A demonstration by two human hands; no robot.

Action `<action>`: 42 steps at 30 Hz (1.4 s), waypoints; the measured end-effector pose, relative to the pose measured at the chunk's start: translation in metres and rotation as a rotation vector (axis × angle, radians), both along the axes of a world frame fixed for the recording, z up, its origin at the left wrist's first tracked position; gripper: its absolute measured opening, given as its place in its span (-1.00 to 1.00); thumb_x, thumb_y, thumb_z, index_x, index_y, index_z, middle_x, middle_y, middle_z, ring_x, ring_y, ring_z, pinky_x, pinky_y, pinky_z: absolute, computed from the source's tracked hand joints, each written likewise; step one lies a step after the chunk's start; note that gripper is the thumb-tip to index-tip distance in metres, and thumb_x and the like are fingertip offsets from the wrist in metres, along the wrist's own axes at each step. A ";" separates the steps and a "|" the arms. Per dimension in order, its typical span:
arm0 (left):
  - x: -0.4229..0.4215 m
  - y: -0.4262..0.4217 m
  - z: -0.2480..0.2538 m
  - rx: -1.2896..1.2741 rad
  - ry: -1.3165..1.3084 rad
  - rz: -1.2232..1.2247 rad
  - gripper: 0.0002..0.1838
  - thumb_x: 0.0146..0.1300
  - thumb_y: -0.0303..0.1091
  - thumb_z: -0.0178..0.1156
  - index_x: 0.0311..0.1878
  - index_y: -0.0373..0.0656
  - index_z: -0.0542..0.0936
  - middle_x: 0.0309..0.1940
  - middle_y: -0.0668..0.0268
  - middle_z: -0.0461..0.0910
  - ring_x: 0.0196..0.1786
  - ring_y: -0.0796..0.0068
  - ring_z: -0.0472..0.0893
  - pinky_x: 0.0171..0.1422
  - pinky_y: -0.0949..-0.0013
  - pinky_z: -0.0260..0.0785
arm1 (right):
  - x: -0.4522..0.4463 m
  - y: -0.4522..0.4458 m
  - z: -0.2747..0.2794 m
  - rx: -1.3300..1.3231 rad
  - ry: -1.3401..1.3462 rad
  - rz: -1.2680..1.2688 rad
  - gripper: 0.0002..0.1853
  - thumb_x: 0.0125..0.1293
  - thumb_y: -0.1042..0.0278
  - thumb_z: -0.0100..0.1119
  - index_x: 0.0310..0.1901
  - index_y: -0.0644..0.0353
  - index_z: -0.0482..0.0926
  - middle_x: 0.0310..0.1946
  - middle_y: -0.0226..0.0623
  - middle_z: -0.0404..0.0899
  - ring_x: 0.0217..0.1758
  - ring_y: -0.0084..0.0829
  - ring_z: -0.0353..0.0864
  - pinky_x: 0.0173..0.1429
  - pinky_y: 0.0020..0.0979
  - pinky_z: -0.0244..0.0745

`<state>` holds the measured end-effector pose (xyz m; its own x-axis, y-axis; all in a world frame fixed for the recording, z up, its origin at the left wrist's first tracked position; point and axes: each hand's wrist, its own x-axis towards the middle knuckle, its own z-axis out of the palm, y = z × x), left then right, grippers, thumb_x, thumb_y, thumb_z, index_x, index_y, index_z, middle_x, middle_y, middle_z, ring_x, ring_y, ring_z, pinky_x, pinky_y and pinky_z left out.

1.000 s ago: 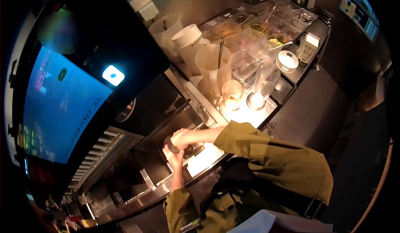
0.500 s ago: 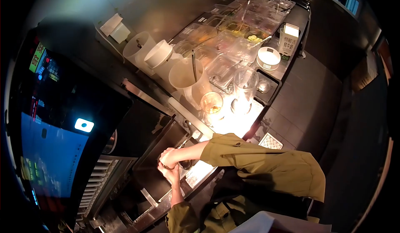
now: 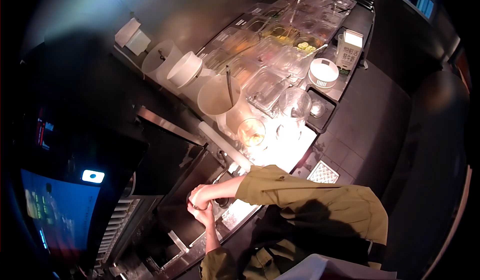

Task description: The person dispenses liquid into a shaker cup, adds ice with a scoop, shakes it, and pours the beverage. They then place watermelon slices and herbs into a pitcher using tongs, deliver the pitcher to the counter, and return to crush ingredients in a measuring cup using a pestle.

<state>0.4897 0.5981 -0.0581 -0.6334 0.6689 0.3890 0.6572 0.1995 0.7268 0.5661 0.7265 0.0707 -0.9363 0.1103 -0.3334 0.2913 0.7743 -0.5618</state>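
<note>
My right hand [image 3: 200,196] reaches in from the right, and its fingers are closed against my left hand [image 3: 202,215]. The left hand comes up from below, also with curled fingers. A small dark edge shows between the two hands, but what they grip is mostly hidden and I cannot name it. Both hands are above a dark metal sink [image 3: 172,207], close to its right side. Beside the right wrist is a dark round fitting [image 3: 220,201] on the sink's edge.
A clear measuring cup [image 3: 251,132] and a clear tall container [image 3: 295,104] stand under bright light. Behind them are a white pitcher [image 3: 206,97], ingredient bins [image 3: 267,87] and a milk carton [image 3: 351,50]. A lit screen [image 3: 60,200] is at left; a white cylinder [image 3: 222,145] lies near the sink.
The camera view has shifted slightly, so the counter things and the screen sit a little differently in the picture. Both hands stay pressed together over the sink.
</note>
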 end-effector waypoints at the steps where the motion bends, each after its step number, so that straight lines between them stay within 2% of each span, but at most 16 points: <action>1: 0.007 0.000 0.008 0.048 0.023 -0.049 -0.18 -0.29 -0.37 0.43 0.10 -0.35 0.22 -0.08 0.07 0.36 -0.04 0.21 0.44 0.08 0.26 0.28 | -0.002 0.000 -0.001 -0.002 -0.002 0.004 -0.66 -0.08 0.28 0.18 -0.25 0.30 0.59 -0.26 -0.06 0.59 -0.12 -0.21 0.58 -0.07 -0.30 0.47; 3: 0.000 -0.001 -0.003 0.060 0.011 -0.146 -0.14 -0.27 -0.37 0.41 0.14 -0.36 0.18 -0.09 0.03 0.34 -0.05 0.12 0.44 0.08 0.23 0.28 | -0.002 0.001 0.000 -0.002 -0.009 0.012 -0.66 -0.08 0.28 0.18 -0.25 0.30 0.59 -0.25 -0.06 0.59 -0.12 -0.21 0.58 -0.07 -0.30 0.47; 4: -0.005 -0.004 -0.007 -0.107 0.114 -0.052 -0.22 -0.21 -0.31 0.38 0.11 -0.38 0.25 -0.03 0.06 0.34 0.06 0.23 0.39 0.16 0.27 0.20 | -0.003 0.000 -0.001 -0.002 -0.014 0.019 -0.66 -0.08 0.28 0.18 -0.25 0.30 0.59 -0.25 -0.06 0.59 -0.12 -0.21 0.58 -0.07 -0.30 0.47; 7: 0.009 0.001 0.006 -0.012 0.038 0.007 -0.23 -0.20 -0.29 0.39 0.10 -0.38 0.26 -0.05 0.05 0.36 0.05 0.23 0.39 0.15 0.28 0.21 | -0.006 -0.003 0.000 0.006 -0.032 0.022 -0.66 -0.08 0.28 0.18 -0.25 0.30 0.59 -0.25 -0.07 0.59 -0.11 -0.22 0.58 -0.07 -0.30 0.47; 11: -0.011 -0.003 -0.023 -0.030 0.095 -0.115 -0.19 -0.20 -0.33 0.39 0.14 -0.36 0.21 0.00 0.07 0.33 0.07 0.26 0.38 0.16 0.28 0.21 | -0.004 -0.002 0.000 0.011 -0.040 0.023 -0.65 -0.07 0.27 0.17 -0.24 0.30 0.59 -0.24 -0.07 0.59 -0.11 -0.22 0.58 -0.07 -0.30 0.47; 12: 0.000 0.002 -0.013 -0.004 0.053 0.004 -0.16 -0.20 -0.35 0.38 0.17 -0.36 0.16 0.01 0.08 0.32 0.08 0.27 0.37 0.16 0.28 0.21 | -0.004 -0.002 0.000 0.012 -0.040 0.022 -0.65 -0.07 0.27 0.17 -0.24 0.30 0.59 -0.24 -0.07 0.59 -0.11 -0.22 0.58 -0.08 -0.30 0.47; 15: -0.001 0.001 -0.014 -0.030 0.027 -0.089 -0.14 -0.21 -0.36 0.37 0.18 -0.36 0.13 0.00 0.07 0.32 0.08 0.28 0.37 0.17 0.28 0.21 | -0.005 -0.001 0.000 0.006 -0.037 0.024 -0.65 -0.07 0.27 0.17 -0.24 0.30 0.59 -0.24 -0.07 0.59 -0.11 -0.22 0.58 -0.08 -0.30 0.47; 16: 0.004 0.000 -0.013 0.077 -0.151 -0.151 -0.13 -0.23 -0.37 0.37 0.18 -0.36 0.14 0.01 0.06 0.31 0.06 0.26 0.38 0.18 0.28 0.20 | -0.004 0.001 0.000 0.005 -0.038 0.023 -0.65 -0.07 0.27 0.16 -0.24 0.30 0.59 -0.24 -0.07 0.59 -0.11 -0.22 0.58 -0.08 -0.30 0.47; 19: 0.007 0.007 -0.001 -0.028 -0.002 0.045 -0.12 -0.26 -0.38 0.37 0.18 -0.36 0.14 0.00 0.05 0.32 0.05 0.24 0.39 0.18 0.29 0.21 | -0.005 0.001 -0.001 0.001 -0.039 0.027 -0.65 -0.06 0.27 0.16 -0.23 0.30 0.59 -0.24 -0.07 0.59 -0.10 -0.22 0.58 -0.08 -0.30 0.47; 23: 0.000 0.006 -0.011 -0.035 -0.024 -0.034 -0.03 -0.36 -0.32 0.44 0.18 -0.36 0.14 -0.03 0.06 0.35 0.02 0.21 0.42 0.13 0.24 0.26 | -0.003 0.007 -0.001 -0.002 -0.045 0.027 -0.65 -0.06 0.27 0.15 -0.23 0.30 0.58 -0.23 -0.07 0.59 -0.10 -0.23 0.58 -0.08 -0.30 0.47; 29: 0.003 0.008 -0.006 -0.100 0.091 0.054 -0.01 -0.37 -0.36 0.44 0.19 -0.35 0.12 -0.09 0.06 0.40 -0.04 0.25 0.47 0.04 0.32 0.34 | -0.003 0.011 -0.003 -0.009 -0.052 0.035 -0.65 -0.05 0.26 0.15 -0.22 0.30 0.58 -0.22 -0.07 0.59 -0.10 -0.23 0.57 -0.08 -0.30 0.47; 32: -0.020 0.008 -0.042 -0.069 0.140 -0.008 -0.09 -0.34 -0.33 0.42 0.16 -0.34 0.20 -0.11 0.10 0.42 -0.03 0.26 0.47 0.07 0.32 0.32 | 0.001 0.011 -0.003 -0.005 -0.052 0.034 -0.65 -0.05 0.26 0.14 -0.22 0.30 0.58 -0.22 -0.08 0.58 -0.09 -0.23 0.57 -0.08 -0.29 0.47; 35: -0.004 0.006 -0.019 0.034 0.066 -0.138 -0.22 -0.28 -0.30 0.37 0.09 -0.33 0.30 -0.10 0.12 0.42 0.01 0.27 0.45 0.12 0.30 0.28 | 0.000 0.009 -0.004 -0.010 -0.047 0.042 -0.65 -0.04 0.26 0.14 -0.22 0.30 0.58 -0.22 -0.08 0.58 -0.09 -0.24 0.57 -0.08 -0.29 0.47; 36: -0.004 0.007 -0.023 -0.040 0.061 -0.065 -0.32 -0.24 -0.30 0.32 0.04 -0.33 0.36 -0.08 0.11 0.42 0.05 0.25 0.43 0.16 0.26 0.24 | 0.000 0.009 -0.005 -0.010 -0.046 0.041 -0.65 -0.04 0.26 0.14 -0.22 0.30 0.58 -0.22 -0.08 0.58 -0.09 -0.24 0.57 -0.08 -0.29 0.47; 39: -0.005 0.007 -0.026 -0.005 0.021 -0.125 -0.15 -0.30 -0.29 0.39 0.12 -0.37 0.22 -0.07 0.02 0.31 -0.02 0.08 0.40 0.07 0.20 0.28 | 0.002 0.011 -0.007 -0.014 -0.046 0.035 -0.64 -0.04 0.26 0.13 -0.21 0.30 0.58 -0.21 -0.08 0.58 -0.09 -0.24 0.57 -0.08 -0.29 0.47; 42: 0.015 0.014 0.005 -0.001 0.029 -0.017 -0.11 -0.33 -0.33 0.42 0.14 -0.34 0.19 -0.06 0.05 0.32 -0.02 0.14 0.42 0.08 0.22 0.29 | 0.001 0.013 -0.012 0.002 -0.014 0.060 -0.64 -0.03 0.26 0.12 -0.20 0.29 0.57 -0.21 -0.09 0.58 -0.09 -0.26 0.57 -0.07 -0.30 0.47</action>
<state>0.5047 0.6118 -0.0528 -0.6106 0.6797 0.4064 0.6813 0.1892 0.7071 0.5674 0.7396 0.0582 -0.9363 0.0552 -0.3467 0.2526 0.7918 -0.5561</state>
